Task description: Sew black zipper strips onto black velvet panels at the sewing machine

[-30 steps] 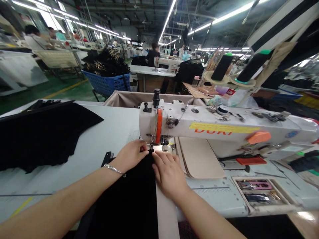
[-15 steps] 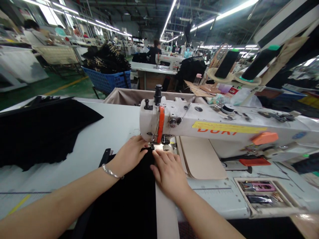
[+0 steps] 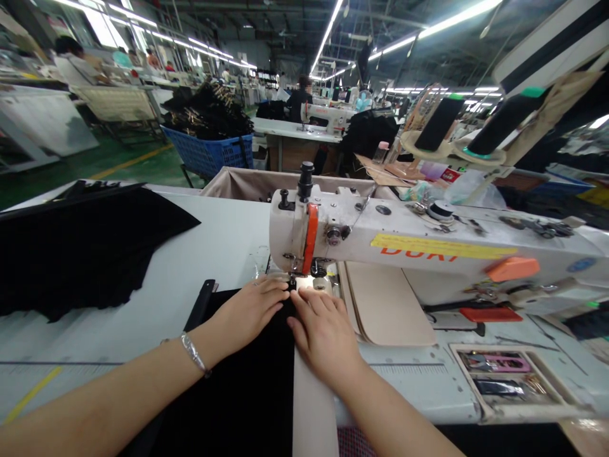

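A white sewing machine (image 3: 419, 244) with an orange lever stands on the white table (image 3: 209, 254). A strip of black fabric (image 3: 247, 381) runs from the table's near edge up to the needle. My left hand (image 3: 247, 311) lies flat on the fabric, fingers stretched toward the presser foot (image 3: 292, 279). My right hand (image 3: 323, 330) rests flat beside it on the fabric's right edge, fingertips just short of the lit needle area. Both hands press the cloth down and grip nothing. A silver bracelet (image 3: 193, 352) sits on my left wrist.
A pile of black fabric (image 3: 71, 247) lies at the left of the table. A beige board (image 3: 385, 304) sits under the machine arm. A tool tray (image 3: 504, 374) is at the right. Thread cones (image 3: 440, 124) stand behind. A blue basket (image 3: 209, 152) and other workers are farther off.
My left hand has flattened out and slid a little down and right on the fabric. The right hand stays almost in place. The view has shifted slightly.
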